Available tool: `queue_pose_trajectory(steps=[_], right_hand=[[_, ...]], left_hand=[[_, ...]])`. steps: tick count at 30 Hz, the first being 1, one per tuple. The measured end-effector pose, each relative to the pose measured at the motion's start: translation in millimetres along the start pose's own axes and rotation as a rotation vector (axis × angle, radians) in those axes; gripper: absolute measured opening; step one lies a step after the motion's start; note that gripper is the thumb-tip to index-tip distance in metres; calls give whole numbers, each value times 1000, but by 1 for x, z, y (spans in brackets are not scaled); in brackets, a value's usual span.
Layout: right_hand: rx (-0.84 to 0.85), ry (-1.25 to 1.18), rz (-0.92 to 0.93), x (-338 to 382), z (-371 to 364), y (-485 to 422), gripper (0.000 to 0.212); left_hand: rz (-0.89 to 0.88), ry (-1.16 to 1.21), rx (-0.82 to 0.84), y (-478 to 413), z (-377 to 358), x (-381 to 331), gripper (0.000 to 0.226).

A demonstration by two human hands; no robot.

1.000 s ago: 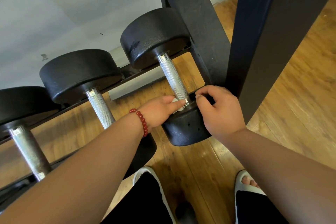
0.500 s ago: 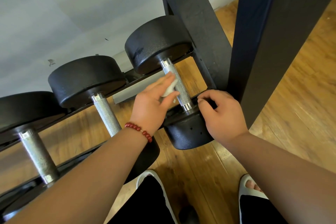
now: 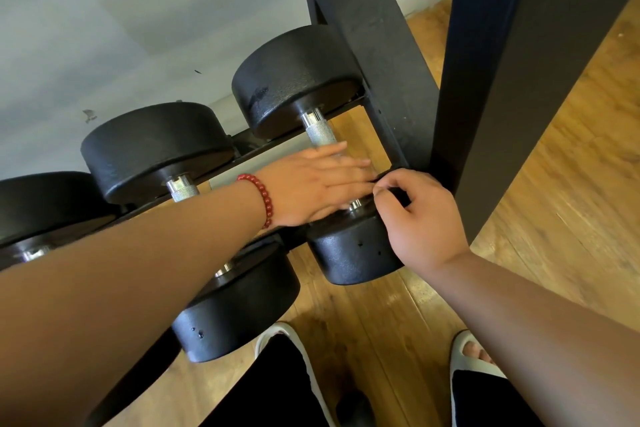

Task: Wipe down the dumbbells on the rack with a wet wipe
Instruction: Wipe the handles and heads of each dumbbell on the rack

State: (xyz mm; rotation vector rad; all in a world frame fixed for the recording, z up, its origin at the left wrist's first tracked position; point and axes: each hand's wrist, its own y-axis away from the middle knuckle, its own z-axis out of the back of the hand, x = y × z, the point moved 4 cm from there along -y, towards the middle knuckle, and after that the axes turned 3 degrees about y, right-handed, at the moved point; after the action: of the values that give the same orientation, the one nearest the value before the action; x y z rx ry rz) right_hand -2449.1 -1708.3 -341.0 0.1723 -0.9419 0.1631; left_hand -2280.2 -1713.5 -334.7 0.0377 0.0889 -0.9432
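Observation:
Three black dumbbells with knurled steel handles lie across the rack. My left hand (image 3: 311, 184), a red bead bracelet on its wrist, lies over the handle (image 3: 320, 132) of the rightmost dumbbell (image 3: 294, 76), fingers stretched across it. The wet wipe is hidden under that hand. My right hand (image 3: 422, 218) pinches the top rim of this dumbbell's near head (image 3: 349, 253), thumb and fingers curled. The middle dumbbell (image 3: 152, 146) and the left dumbbell (image 3: 41, 201) sit untouched, partly covered by my left forearm.
A thick black rack post (image 3: 512, 62) stands right beside my right hand, with a slanted upright (image 3: 363, 28) behind it. A grey wall is behind the rack. Wooden floor (image 3: 571, 184) lies below, with my feet in white slippers (image 3: 287, 333) near the rack.
My left hand has slid along the right dumbbell's handle, from its near end up and across it, and now covers the wipe. My right hand has stayed on the near head.

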Motion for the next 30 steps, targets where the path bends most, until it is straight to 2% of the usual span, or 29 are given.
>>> queue_pose_trajectory(steps=[4,10,13,15,17,22,26,30], right_hand=[[7,-27,-10,0,0,0,16],[-29,-103,10,-1,3,2,11],[12,-112,46,-7,6,4,27],[65,-155,75,-11,7,9,43],[116,-259,69,-15,6,13,49],[136,-372,38,-21,2,12,46],[137,-385,45,-22,1,11,46],[150,-363,42,-23,2,9,42]], left_hand=[[173,-47,-94,-1,-1,5,41],[101,-108,-123,4,-2,3,39],[134,-114,-115,1,-7,-4,40],[91,-73,-90,4,-12,-11,40],[57,-52,-54,6,-7,-6,41],[127,-82,-67,-3,-8,-5,41],[66,-90,7,-3,-4,-1,42],[227,-143,-31,-8,3,11,44]])
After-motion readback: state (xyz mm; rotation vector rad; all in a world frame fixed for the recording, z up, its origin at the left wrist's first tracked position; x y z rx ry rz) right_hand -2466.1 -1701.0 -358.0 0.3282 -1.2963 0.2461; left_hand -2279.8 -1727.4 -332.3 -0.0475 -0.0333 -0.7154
